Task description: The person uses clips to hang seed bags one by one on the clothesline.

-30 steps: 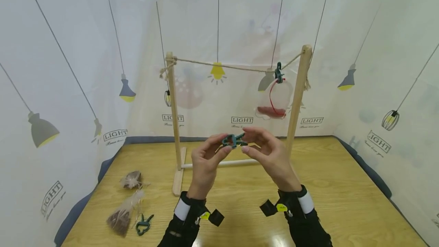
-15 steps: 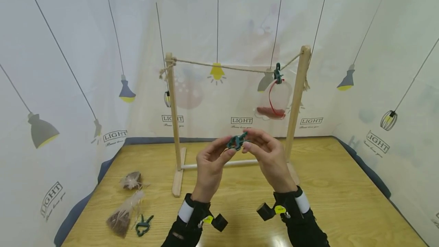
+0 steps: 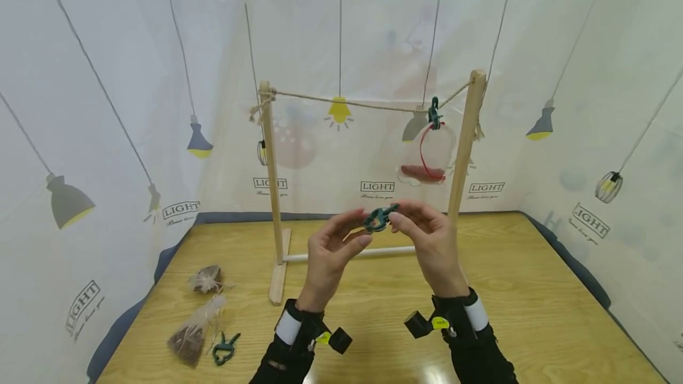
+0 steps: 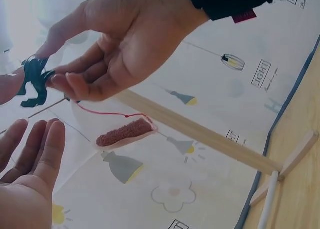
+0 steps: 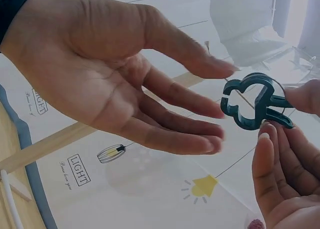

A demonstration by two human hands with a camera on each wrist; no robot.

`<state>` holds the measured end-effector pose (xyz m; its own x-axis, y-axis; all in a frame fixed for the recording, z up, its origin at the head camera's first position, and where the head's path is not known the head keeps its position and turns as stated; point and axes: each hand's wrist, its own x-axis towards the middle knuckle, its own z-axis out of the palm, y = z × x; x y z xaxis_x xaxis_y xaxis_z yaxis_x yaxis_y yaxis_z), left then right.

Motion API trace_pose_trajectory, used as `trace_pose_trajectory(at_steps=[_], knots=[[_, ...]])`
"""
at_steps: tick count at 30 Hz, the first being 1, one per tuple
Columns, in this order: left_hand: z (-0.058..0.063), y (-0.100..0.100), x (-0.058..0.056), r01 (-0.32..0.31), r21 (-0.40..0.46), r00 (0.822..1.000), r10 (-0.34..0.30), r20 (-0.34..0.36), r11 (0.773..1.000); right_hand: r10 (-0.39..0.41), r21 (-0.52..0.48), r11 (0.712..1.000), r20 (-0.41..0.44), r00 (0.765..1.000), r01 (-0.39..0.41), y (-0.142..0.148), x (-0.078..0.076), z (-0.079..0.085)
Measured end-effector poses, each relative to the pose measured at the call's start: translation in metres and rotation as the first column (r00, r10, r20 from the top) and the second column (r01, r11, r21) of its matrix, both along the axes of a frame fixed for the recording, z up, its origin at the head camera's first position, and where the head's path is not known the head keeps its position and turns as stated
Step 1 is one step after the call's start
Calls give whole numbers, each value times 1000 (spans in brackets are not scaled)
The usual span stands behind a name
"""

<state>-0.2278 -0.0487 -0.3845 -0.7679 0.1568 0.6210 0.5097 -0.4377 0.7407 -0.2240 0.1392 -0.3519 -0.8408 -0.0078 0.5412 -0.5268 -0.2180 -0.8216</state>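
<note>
My right hand (image 3: 434, 245) pinches the handles of a green plastic spring clip (image 5: 259, 111) between thumb and fingers. The ringed end of the clip points left, towards my left hand (image 3: 328, 256). That hand's fingers are extended, with the thumb tip very near the clip; whether it touches is unclear. The right wrist view shows the clip's tips slightly apart. Beyond the hands, another green clip (image 3: 434, 114) grips the rope (image 3: 341, 101), and a clear bag (image 3: 421, 173) with a red cord and a reddish-brown oblong inside hangs from it.
The rope runs between a left wooden post (image 3: 273, 194) and a right post (image 3: 465, 147), joined low by a white rod (image 3: 384, 251). At left on the table (image 3: 373, 336) lie a small mesh bag (image 3: 206, 279), a larger mesh bag (image 3: 188, 342) and a loose green clip (image 3: 228, 345).
Both hands held the clip between them earlier. The left fingers have let go, and the clip has shifted slightly right in the right hand.
</note>
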Motion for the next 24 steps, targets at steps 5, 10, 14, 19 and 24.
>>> trace_pose_trajectory(at_steps=[5,10,14,19,24], knots=[[0,-8,-5,-40,-30,999,40,-19,999,-75,-13,997,6,997,75,8,0,1],[-1,-24,-12,-121,-54,993,121,-3,991,-107,-35,994,-16,994,107,13,-1,5],[1,-42,-18,-199,-97,980,199,-5,975,-140,-51,989,-26,990,138,15,-2,7],[6,-72,-25,-280,-157,960,275,-57,947,-155,-69,986,-38,987,152,17,-1,9],[11,-107,-32,-397,-238,916,367,-162,886,-147,-87,986,-57,988,141,19,-1,8]])
